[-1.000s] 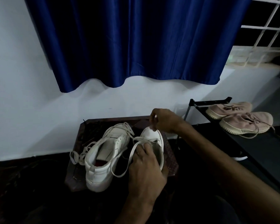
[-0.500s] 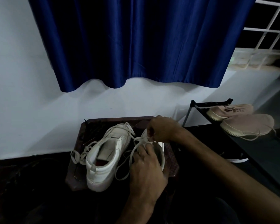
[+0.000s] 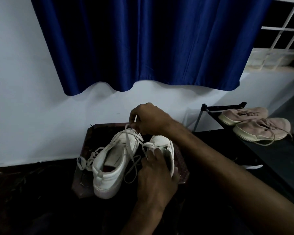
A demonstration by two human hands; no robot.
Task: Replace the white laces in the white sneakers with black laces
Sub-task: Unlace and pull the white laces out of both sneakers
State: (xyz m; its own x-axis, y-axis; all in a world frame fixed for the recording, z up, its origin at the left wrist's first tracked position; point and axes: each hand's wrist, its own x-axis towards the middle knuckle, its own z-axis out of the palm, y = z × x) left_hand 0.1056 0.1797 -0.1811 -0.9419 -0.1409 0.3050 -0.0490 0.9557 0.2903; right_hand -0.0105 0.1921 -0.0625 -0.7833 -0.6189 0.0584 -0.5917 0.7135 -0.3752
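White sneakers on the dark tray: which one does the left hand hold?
The white sneaker nearer the black shoe rack: the left hand covers its opening; the other sneaker's opening shows.

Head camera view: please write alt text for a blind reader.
A person's right hand pinches a white lace above two white sneakers on a dark tray, while the left hand holds the right-side sneaker. A blue curtain hangs behind; pinkish shoes sit on a rack.

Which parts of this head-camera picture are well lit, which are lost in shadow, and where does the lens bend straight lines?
Head view: the pale painted wall and white leather sneakers catch the light; the dark floor below is nearly black, detail lost; the white metal window grille top right leans steeply, likely wide-angle distortion.
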